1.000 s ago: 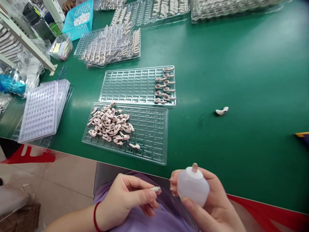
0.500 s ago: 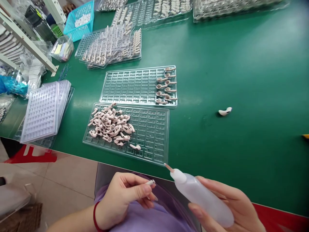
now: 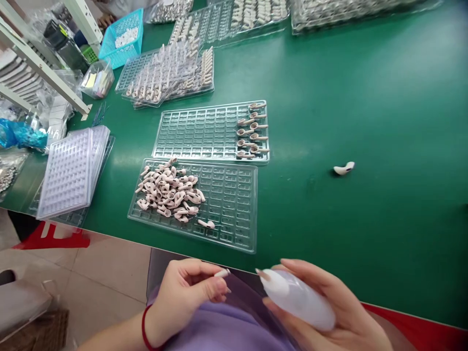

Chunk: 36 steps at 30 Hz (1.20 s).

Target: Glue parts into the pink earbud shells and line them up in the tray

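Observation:
Between thumb and fingers, my left hand (image 3: 195, 287) pinches a small white earbud shell (image 3: 222, 273), its stem end poking out. My right hand (image 3: 321, 302) is wrapped round a translucent white squeeze bottle (image 3: 302, 298), whose narrow tip points left toward that shell without touching it. Just beyond my hands lies a clear tray (image 3: 234, 204) with a heap of loose earbud shells (image 3: 170, 190) on its left half. Behind it, another clear tray (image 3: 197, 131) carries several shells (image 3: 252, 131) in its right-hand slots. A single earbud shell (image 3: 344, 168) lies on the green table to the right.
Stacked trays of earbud parts (image 3: 164, 78) stand farther back, with more trays (image 3: 256, 17) along the far side. White trays (image 3: 68, 170) are piled at left. A blue basket (image 3: 122, 41), a small clear box (image 3: 97, 80) and a metal shelf post (image 3: 54, 78) occupy the back left.
My right hand has brought the squeeze bottle left and slightly down, its tip now nearer my left hand. The left hand has shifted slightly left, still holding the shell.

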Available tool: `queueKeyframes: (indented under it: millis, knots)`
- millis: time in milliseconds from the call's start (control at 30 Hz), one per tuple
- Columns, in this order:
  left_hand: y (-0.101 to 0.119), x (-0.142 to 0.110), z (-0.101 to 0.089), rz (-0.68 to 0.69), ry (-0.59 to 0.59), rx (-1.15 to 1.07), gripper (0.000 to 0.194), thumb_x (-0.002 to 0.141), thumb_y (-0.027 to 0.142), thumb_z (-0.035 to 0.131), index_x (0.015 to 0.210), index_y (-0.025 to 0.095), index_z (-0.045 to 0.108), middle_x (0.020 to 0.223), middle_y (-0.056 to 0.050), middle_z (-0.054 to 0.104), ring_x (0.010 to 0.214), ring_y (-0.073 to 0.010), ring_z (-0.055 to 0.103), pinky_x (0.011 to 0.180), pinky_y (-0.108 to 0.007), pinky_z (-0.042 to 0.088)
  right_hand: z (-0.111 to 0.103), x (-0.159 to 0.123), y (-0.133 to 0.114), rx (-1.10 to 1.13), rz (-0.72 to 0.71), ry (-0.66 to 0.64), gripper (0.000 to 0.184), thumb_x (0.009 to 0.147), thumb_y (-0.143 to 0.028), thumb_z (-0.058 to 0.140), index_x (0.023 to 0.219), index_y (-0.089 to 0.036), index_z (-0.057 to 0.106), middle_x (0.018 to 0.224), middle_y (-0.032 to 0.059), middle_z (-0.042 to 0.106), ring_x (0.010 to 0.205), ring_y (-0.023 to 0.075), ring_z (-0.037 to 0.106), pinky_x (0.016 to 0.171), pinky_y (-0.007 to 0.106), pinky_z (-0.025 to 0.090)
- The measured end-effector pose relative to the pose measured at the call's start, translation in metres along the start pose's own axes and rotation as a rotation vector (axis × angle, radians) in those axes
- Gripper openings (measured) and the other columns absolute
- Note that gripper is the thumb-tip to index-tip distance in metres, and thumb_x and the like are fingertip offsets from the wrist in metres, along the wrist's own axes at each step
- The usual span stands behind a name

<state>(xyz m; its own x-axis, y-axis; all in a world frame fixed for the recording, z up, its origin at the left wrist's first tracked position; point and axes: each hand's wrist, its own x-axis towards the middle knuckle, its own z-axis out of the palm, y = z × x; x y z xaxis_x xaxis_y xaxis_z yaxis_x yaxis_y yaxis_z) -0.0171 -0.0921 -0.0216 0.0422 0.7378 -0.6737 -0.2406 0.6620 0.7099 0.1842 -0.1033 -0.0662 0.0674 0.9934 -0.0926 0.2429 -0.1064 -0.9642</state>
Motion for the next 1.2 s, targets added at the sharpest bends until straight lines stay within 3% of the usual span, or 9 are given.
queueKeyframes:
  millis: [167, 367, 533, 800, 1067, 1200]
  knots:
    - [0.003, -0.004, 0.006, 0.023, -0.158, 0.007, 0.029, 0.067, 0.042, 0.086, 0.081, 0.017, 0.082, 0.064, -0.002, 0.066, 0.054, -0.0073, 0.059, 0.057, -0.019, 0.050, 0.015, 0.005, -0.005, 0.265, 0.042, -0.123, 0.029, 0.073, -0.038, 0.079, 0.093, -0.024, 0.064, 0.082, 0.0037, 0.070, 0.066, 0.0167, 0.068, 0.056, 0.021, 0.057]
    - [-0.005, -0.004, 0.005, -0.062, -0.236, -0.049, 0.025, 0.068, 0.038, 0.087, 0.080, 0.016, 0.081, 0.066, -0.003, 0.066, 0.056, -0.0091, 0.062, 0.057, -0.020, 0.050, 0.022, 0.004, -0.002, 0.531, -0.039, -0.183, 0.025, 0.080, -0.023, 0.074, 0.101, -0.028, 0.061, 0.082, 0.0039, 0.066, 0.069, 0.0165, 0.065, 0.057, 0.025, 0.057]
    - [-0.005, -0.004, 0.010, -0.066, -0.247, -0.029, 0.025, 0.066, 0.037, 0.088, 0.076, 0.015, 0.081, 0.066, -0.002, 0.063, 0.055, -0.0074, 0.059, 0.055, -0.018, 0.045, 0.023, 0.010, -0.008, 0.626, -0.152, -0.230, 0.027, 0.085, -0.019, 0.069, 0.107, -0.031, 0.060, 0.073, 0.0006, 0.063, 0.066, 0.0143, 0.062, 0.057, 0.024, 0.055]
    - [-0.004, -0.007, 0.014, 0.059, -0.206, 0.083, 0.023, 0.067, 0.039, 0.086, 0.077, 0.018, 0.082, 0.068, -0.002, 0.059, 0.058, -0.0072, 0.052, 0.056, -0.019, 0.040, 0.024, 0.007, -0.009, 0.676, -0.139, -0.223, 0.026, 0.086, -0.021, 0.069, 0.108, -0.031, 0.058, 0.072, 0.0006, 0.064, 0.067, 0.0138, 0.060, 0.059, 0.024, 0.054]
    - [-0.003, -0.009, 0.014, 0.156, -0.187, 0.218, 0.025, 0.071, 0.042, 0.083, 0.077, 0.018, 0.082, 0.067, -0.004, 0.060, 0.062, -0.0107, 0.051, 0.059, -0.022, 0.039, 0.026, 0.005, -0.010, 0.728, -0.071, -0.256, 0.023, 0.086, -0.024, 0.070, 0.104, -0.032, 0.058, 0.071, -0.0005, 0.064, 0.066, 0.0128, 0.058, 0.060, 0.024, 0.052]
    - [-0.005, -0.009, 0.012, 0.228, -0.190, 0.262, 0.026, 0.073, 0.043, 0.081, 0.081, 0.018, 0.082, 0.069, -0.005, 0.063, 0.063, -0.0119, 0.053, 0.061, -0.023, 0.041, 0.026, -0.001, -0.005, 0.830, 0.121, -0.273, 0.027, 0.082, -0.031, 0.075, 0.104, -0.031, 0.058, 0.073, -0.0010, 0.063, 0.069, 0.0128, 0.058, 0.062, 0.024, 0.050]
